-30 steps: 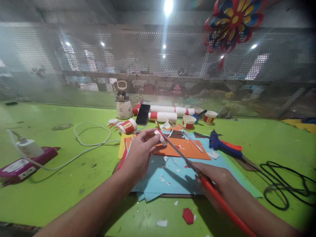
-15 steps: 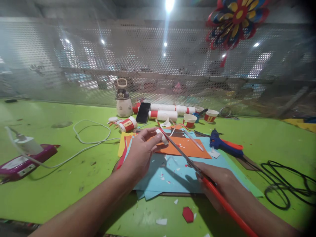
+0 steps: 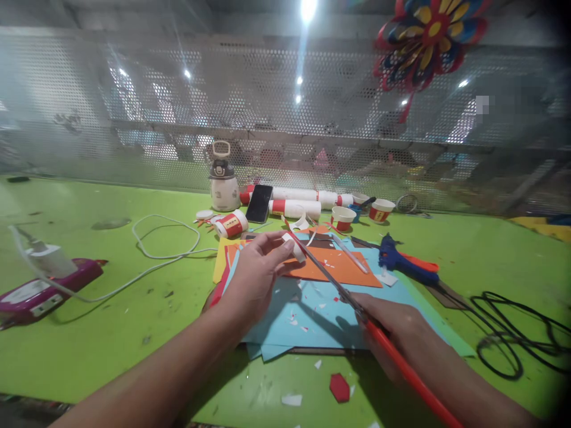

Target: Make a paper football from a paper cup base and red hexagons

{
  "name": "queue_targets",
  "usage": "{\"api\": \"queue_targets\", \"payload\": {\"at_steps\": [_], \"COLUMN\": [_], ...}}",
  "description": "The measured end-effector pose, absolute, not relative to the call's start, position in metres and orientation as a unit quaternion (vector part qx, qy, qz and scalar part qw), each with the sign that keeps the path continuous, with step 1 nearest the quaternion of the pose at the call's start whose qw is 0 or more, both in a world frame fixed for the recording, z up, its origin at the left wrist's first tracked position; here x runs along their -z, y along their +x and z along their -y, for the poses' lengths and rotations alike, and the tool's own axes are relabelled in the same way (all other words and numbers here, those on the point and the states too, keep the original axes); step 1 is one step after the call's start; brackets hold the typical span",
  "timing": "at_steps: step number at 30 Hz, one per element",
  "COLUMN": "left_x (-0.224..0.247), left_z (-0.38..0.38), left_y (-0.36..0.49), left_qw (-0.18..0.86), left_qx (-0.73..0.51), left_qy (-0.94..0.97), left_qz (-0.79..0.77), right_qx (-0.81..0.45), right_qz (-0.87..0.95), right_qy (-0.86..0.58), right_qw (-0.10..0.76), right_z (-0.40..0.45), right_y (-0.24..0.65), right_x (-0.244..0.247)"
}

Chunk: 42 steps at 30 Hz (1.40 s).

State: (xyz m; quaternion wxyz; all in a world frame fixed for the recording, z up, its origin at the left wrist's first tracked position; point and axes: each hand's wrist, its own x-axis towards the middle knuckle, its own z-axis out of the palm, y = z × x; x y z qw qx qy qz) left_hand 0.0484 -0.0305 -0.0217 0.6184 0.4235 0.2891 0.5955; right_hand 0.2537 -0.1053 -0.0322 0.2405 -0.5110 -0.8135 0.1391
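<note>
Between thumb and fingers, my left hand (image 3: 261, 267) pinches a small white piece of paper (image 3: 295, 249) with a red edge. My right hand (image 3: 401, 327) is wrapped round the red handles of a pair of scissors (image 3: 379, 336). The blades point up and left, and their tips touch the red edge of the piece. Under both hands lie a light blue paper sheet (image 3: 321, 321) and an orange sheet (image 3: 343, 270), strewn with tiny white and red scraps. A clear pen (image 3: 350, 252) rests on the orange sheet.
A blue glue gun (image 3: 405, 261) lies right of the sheets, with a black cable (image 3: 499, 351) beyond. Behind stand a bottle (image 3: 224, 190), a phone (image 3: 259, 203), and paper cups (image 3: 342, 219). At left is a purple power strip (image 3: 49, 297). A red hexagon (image 3: 339, 387) lies near the front.
Both hands, the paper piece and the scissors hold almost the same place as half a second ago. The whole view has shifted very slightly.
</note>
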Motion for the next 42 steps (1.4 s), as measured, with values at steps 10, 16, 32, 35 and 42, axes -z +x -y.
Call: {"api": "queue_targets", "payload": {"at_steps": [10,16,32,35,42], "left_x": [0.0225,0.0216,0.0197,0.0204,0.0215], "left_z": [0.0291,0.0315,0.0323,0.0319,0.0328], "left_y": [0.0488,0.0519,0.0526,0.0526,0.0513], "left_qw": [0.611,0.604,0.597,0.597,0.601], "left_qx": [-0.600,-0.610,-0.611,-0.610,-0.603], "left_qy": [0.425,0.410,0.410,0.408,0.422], "left_qz": [-0.293,-0.309,-0.320,-0.323,-0.311], "right_qx": [-0.157,-0.158,-0.131,-0.139,-0.174], "right_qz": [0.813,0.808,0.813,0.809,0.799], "right_qy": [-0.518,-0.524,-0.520,-0.525,-0.533], "right_qw": [0.215,0.217,0.225,0.224,0.219], "right_z": [0.1037,0.1067,0.1045,0.1050,0.1041], "right_y": [0.2560,0.2553,0.2534,0.2523,0.2478], "right_x": [0.0264,0.0277,0.0331,0.0320,0.0253]}}
